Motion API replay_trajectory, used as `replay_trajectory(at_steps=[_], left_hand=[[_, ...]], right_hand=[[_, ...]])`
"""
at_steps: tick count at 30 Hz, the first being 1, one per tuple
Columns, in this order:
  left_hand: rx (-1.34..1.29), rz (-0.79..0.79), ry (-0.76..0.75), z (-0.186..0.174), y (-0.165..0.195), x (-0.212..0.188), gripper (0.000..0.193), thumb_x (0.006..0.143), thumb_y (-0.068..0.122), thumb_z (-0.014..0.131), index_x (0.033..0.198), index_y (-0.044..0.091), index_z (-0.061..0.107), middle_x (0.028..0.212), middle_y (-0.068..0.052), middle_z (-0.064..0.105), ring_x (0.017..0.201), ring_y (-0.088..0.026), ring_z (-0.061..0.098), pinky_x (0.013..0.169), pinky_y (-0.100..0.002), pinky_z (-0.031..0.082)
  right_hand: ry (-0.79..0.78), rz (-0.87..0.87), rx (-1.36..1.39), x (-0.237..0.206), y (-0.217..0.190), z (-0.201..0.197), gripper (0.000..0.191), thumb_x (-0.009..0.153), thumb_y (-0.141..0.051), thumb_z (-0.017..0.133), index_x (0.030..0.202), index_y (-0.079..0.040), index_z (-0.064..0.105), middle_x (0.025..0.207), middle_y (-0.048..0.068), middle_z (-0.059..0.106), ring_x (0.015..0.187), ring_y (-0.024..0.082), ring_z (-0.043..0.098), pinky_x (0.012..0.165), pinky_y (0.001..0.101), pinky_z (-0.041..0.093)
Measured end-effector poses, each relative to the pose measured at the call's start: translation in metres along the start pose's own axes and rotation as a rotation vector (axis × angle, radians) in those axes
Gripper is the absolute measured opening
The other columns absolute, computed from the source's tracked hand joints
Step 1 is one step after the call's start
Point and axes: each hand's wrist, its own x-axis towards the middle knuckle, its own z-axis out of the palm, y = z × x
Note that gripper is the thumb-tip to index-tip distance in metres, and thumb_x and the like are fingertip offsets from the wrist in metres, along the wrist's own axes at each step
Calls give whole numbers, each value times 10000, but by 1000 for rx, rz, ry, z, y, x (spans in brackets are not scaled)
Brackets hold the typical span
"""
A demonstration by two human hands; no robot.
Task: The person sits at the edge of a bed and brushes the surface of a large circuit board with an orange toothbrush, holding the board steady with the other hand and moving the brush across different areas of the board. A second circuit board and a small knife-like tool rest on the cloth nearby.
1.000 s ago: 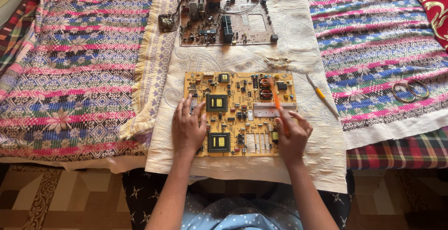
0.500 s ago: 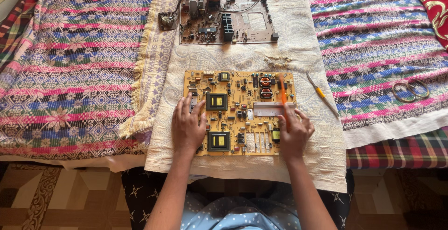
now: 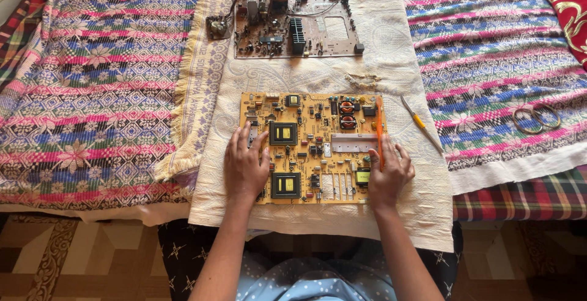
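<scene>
Yellow fibreglass, the flat rectangular circuit board (image 3: 312, 147) lay at the middle of a cream quilted cloth (image 3: 422, 203), its long axis running nine to three. The left hand (image 3: 246, 168) pressed flat and spread on its seven-o'clock corner; the right hand (image 3: 389, 176), at four o'clock, held a slim orange tool (image 3: 380, 131) pointing to twelve. The tool's lower end was hidden under the fingers.

small yellow label (image 3: 363, 177) on the circuit board's (image 3: 309, 148) lower right edge
</scene>
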Motion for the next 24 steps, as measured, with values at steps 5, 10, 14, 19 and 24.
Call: replay_trajectory(at_steps=[5,10,14,19,24], left_hand=[[16,5,-5,1,-1,1,386,869,280,503,1249,211,503,1420,-108,379,1302,-278,343,1093,-385,274],[8,1,3,1,-1,0,385,867,280,503,1246,217,504,1423,-102,381,1298,-278,346,1087,-387,279],[12,7,12,1,-1,0,383,866,279,506,1243,214,508,1423,-104,383,1297,-279,350,1087,-389,283],[26,6,7,3,-2,0,382,861,273,508,1239,214,515,1414,-99,399,1294,-272,357,1086,-381,288],[24,9,6,3,-2,0,384,868,280,506,1245,209,509,1411,-104,399,1292,-273,356,1084,-378,288]], right_hand=[[4,-5,-19,-2,3,4,492,970,-473,366,1287,-137,533,1213,32,620,1272,240,408,1075,519,181],[172,-109,-10,-4,4,3,563,1008,-489,298,1362,-86,471,1204,76,621,1265,253,406,1067,500,167],[210,-159,-39,-4,1,2,509,1010,-449,315,1339,-104,491,1164,44,632,1239,230,448,1080,448,180],[-18,-142,-85,-1,-5,0,383,1003,-364,399,1261,-131,561,1241,7,614,1176,186,494,1079,407,173],[-40,-124,-65,0,-9,-3,360,969,-318,463,1258,-130,566,1262,9,602,1169,174,492,1081,391,168]])
